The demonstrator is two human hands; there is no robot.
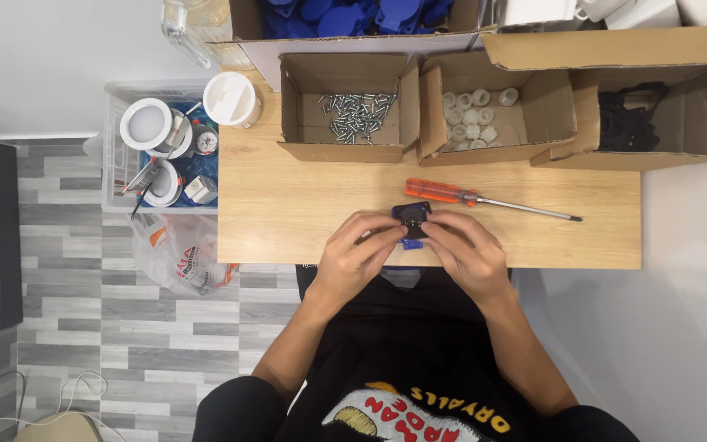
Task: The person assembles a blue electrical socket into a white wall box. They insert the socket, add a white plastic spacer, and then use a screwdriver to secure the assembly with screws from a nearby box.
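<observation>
- Blue-and-black small plastic part sits pinched between both hands near the front edge of the tabletop, roughly mid-width; held low over the wood, prob. so it stays steady for fine finger work.
- Left hand curled closed round the part's left side, fingertips on its edge; right hand does the same from the right, thumb pressing on top. Both gripping the same piece, w/ only its black face and a bit of blue underneath showing.
- Orange-handled screwdriver lies just behind the hands, tip pointing to the right edge, handle nearest the part, so within easy grab of the right hand.
- Along the back edge, open cardboard boxes in a row: screws in the left one, white round caps in the middle, black parts at right. Sorted by kind, all w/in arm's reach.
- Bigger box of blue plastic pieces sits behind them.
- Off the left edge, a clear bin on the floor holds round white light fittings; plastic bag beside it.
</observation>
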